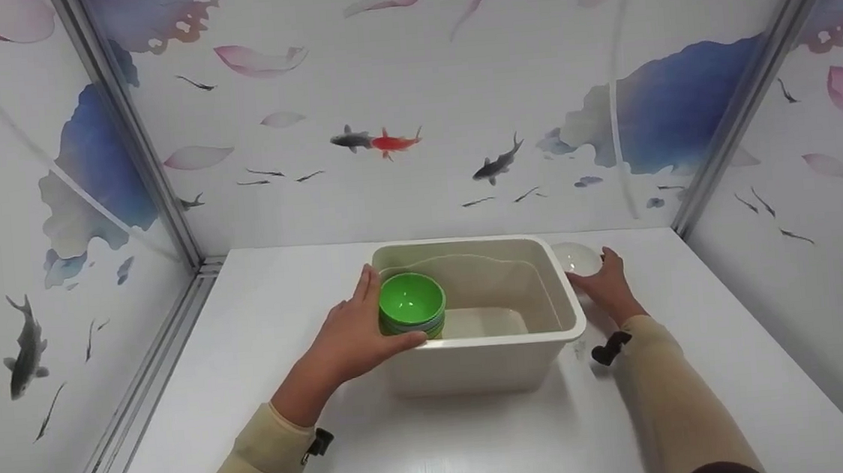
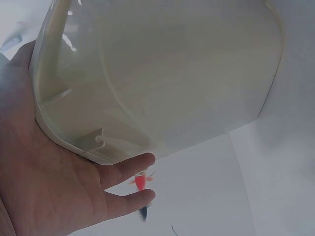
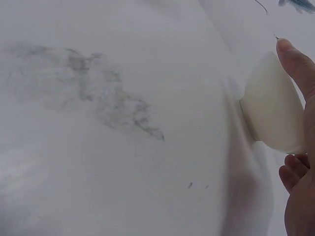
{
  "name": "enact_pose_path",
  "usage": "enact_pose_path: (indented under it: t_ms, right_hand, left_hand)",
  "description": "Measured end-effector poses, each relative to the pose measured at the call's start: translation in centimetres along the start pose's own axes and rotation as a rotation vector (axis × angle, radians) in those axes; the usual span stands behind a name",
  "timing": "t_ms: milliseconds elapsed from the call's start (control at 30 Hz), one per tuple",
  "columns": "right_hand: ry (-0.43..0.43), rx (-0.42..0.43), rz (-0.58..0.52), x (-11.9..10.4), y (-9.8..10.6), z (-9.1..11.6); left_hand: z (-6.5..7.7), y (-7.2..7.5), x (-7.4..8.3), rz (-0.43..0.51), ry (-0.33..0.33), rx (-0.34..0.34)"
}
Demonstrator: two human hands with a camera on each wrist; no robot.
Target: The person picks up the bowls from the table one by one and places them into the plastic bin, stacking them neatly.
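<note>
A cream plastic bin stands on the table. My left hand rests against its left front corner, thumb across the front rim and straight fingers along the left side. The left wrist view shows that hand against the bin's outer wall. Inside, at the left end, a green bowl tops a stack of bowls. Right of the bin, my right hand holds a white bowl by its edge. The right wrist view shows thumb and curled fingers at opposite sides of this bowl; whether its foot touches the table is unclear.
The white table ends at a back wall printed with fish and petals. Side panels rise at left and right, with metal posts at the corners. Grey marks show on the white surface in the right wrist view.
</note>
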State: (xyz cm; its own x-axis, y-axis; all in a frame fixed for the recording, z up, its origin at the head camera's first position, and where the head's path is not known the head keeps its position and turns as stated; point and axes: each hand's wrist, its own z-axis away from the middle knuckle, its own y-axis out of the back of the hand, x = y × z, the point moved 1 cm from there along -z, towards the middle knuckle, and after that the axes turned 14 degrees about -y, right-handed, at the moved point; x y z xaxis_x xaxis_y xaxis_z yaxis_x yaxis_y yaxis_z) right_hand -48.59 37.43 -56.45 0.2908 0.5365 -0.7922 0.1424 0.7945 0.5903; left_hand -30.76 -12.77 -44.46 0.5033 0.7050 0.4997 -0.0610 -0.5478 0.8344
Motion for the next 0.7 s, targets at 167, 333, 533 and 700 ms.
enact_pose_path:
  t_ms: [167,333,533,700]
  right_hand:
    - [0.01,-0.016,-0.011,0.5,0.0,-0.1]
    - [-0.023,-0.061,-0.04,0.9,0.0,-0.4]
    - [-0.078,-0.092,-0.08,0.9,-0.2,-0.4]
    - [-0.084,-0.125,-0.141,-0.1,0.0,1.3]
  left_hand:
    - [0.0,0.0,0.0,0.0,-0.003,0.007]
    - [0.1,0.1,0.1,-0.001,-0.002,0.012]
    - [0.0,0.1,0.1,0.004,-0.001,0.01]
    - [-0.1,-0.1,-0.1,0.0,-0.001,0.006]
